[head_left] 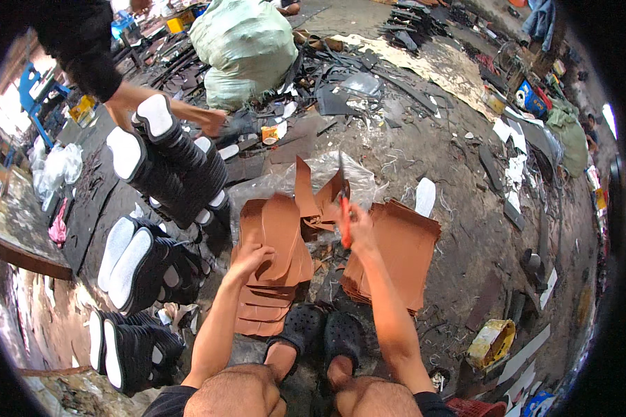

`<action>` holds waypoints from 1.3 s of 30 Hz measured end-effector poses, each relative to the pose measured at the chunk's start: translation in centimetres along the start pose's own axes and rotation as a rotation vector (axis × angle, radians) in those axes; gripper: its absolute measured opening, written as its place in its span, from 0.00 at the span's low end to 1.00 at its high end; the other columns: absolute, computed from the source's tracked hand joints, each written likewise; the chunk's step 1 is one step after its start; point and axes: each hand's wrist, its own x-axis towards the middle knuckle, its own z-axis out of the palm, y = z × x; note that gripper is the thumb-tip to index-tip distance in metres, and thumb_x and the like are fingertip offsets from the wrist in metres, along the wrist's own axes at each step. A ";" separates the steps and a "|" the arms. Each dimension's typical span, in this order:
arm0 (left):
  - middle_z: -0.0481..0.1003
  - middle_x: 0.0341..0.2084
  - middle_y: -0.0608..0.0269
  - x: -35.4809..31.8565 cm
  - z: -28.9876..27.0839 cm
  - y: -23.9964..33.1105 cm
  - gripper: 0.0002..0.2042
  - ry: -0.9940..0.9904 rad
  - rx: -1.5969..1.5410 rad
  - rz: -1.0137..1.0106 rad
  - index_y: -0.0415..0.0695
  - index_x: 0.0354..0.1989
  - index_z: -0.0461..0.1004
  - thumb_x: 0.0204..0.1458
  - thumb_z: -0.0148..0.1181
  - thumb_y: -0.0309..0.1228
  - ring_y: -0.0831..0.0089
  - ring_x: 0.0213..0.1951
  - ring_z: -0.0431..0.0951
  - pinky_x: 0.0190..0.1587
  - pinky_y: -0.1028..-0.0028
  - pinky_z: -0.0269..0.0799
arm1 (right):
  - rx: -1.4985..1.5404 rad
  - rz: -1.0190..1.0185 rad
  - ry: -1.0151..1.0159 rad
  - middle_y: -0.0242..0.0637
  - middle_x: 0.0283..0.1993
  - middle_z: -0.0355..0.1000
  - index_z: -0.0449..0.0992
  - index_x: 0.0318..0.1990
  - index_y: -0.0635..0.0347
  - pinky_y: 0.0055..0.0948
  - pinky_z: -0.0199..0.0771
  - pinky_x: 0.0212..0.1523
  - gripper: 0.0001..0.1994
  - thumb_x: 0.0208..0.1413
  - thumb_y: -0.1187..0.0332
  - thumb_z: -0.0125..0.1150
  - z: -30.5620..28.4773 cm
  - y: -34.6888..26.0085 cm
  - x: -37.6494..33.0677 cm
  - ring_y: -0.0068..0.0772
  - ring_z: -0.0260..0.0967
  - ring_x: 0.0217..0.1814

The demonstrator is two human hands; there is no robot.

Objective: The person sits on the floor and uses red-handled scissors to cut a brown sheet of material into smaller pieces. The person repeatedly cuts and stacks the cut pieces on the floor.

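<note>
My left hand has its fingers curled on a brown sheet with a rounded top end and a pale curved line. Under and below it lies a fanned stack of brown pieces, their edges marked with pale lines. In my right hand is a pair of scissors with red handles, the dark blades pointing away from me. Brown offcuts lie between the hands on clear plastic. Beneath my right forearm sits a stack of brown rectangular sheets.
Stacks of black-and-white soles stand at left, near a person's bare legs. A large pale sack is farther back. At right are a yellow container and scattered scraps. My dark clogs are close below the work.
</note>
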 end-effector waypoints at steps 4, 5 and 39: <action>0.55 0.65 0.39 3.0 -1.4 -9.6 0.45 0.537 0.514 0.173 0.37 0.69 0.51 0.47 0.68 0.44 0.45 0.66 0.53 0.67 0.54 0.49 | -0.590 0.022 -0.019 0.48 0.31 0.75 0.68 0.45 0.64 0.44 0.73 0.37 0.17 0.53 0.63 0.63 5.3 4.4 -3.9 0.48 0.74 0.34; 0.54 0.65 0.39 3.6 -1.0 -10.9 0.45 0.488 0.509 0.109 0.36 0.69 0.51 0.47 0.68 0.44 0.45 0.67 0.52 0.67 0.54 0.49 | -0.705 0.046 -0.055 0.51 0.35 0.74 0.64 0.50 0.65 0.45 0.73 0.39 0.21 0.53 0.65 0.62 6.2 7.0 -4.6 0.51 0.75 0.38; 0.65 0.61 0.59 -1.2 7.2 0.7 0.38 -0.259 -0.503 0.257 0.46 0.70 0.49 0.51 0.55 0.12 0.66 0.59 0.69 0.61 0.67 0.68 | -0.066 0.071 0.431 0.25 0.24 0.71 0.77 0.39 0.65 0.17 0.61 0.21 0.11 0.57 0.66 0.66 -14.4 -2.1 -16.9 0.13 0.63 0.21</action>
